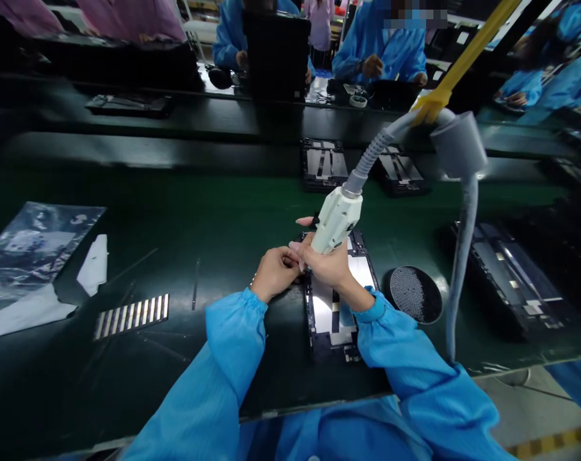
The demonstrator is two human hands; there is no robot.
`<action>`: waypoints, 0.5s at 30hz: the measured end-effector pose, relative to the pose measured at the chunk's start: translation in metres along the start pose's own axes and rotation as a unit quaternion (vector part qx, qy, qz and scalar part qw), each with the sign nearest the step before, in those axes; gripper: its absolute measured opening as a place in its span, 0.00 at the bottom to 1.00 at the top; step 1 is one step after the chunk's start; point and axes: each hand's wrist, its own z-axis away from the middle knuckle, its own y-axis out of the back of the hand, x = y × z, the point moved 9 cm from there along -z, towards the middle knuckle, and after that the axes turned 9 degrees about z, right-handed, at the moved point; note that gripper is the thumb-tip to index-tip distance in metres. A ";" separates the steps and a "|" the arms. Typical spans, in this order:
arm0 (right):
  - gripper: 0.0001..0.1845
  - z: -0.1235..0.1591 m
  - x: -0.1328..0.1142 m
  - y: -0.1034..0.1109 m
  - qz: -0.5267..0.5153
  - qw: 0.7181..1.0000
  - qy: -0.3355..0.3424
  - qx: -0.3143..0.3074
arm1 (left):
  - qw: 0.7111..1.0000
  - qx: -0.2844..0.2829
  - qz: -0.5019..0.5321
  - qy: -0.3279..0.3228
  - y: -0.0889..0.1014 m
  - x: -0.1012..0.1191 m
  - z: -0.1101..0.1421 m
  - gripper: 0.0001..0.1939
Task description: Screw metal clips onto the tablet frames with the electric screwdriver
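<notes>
My right hand [331,261] is wrapped round a white electric screwdriver [337,219], which leans with its cable end up and to the right. Below that hand lies a tablet-like device [321,314] with its inside exposed, showing silver plates and a dark frame. At the device's upper left edge, my left hand [277,272] has its fingers pinched together close to the right hand's fingers. What the left fingers hold, if anything, is hidden. To the right of the device sits a round black dish [414,294] of small grey pieces.
A grey cable [467,256] hangs beside my right arm under a yellow strap [463,57]. Further open devices [323,163] lie beyond and a stack [515,275] stands right. Left are a striped strip [131,317], white paper [94,264] and a clear bag [35,246]. Co-workers sit opposite.
</notes>
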 end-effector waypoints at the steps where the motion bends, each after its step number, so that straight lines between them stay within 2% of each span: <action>1: 0.13 0.000 0.000 0.000 0.002 1.000 -0.002 0.003 | 1.000 0.000 0.000 -0.001 0.000 0.000 0.000 0.07; 8: 0.11 0.001 -0.001 -0.003 0.015 1.000 0.019 0.001 | 1.000 -0.001 -0.001 -0.008 -0.001 0.000 0.001 0.06; 11: 0.11 0.003 -0.003 -0.005 0.016 0.999 0.037 -0.002 | 1.000 -0.023 0.012 -0.001 -0.002 0.008 0.005 0.05; 13: 0.11 0.005 -0.004 -0.006 0.026 0.999 0.044 -0.006 | 0.999 -0.027 0.026 -0.003 0.006 0.017 0.011 0.08; 15: 0.09 0.007 -0.004 -0.008 0.043 0.998 0.044 -0.011 | 1.000 0.013 0.008 -0.022 0.031 0.028 0.024 0.14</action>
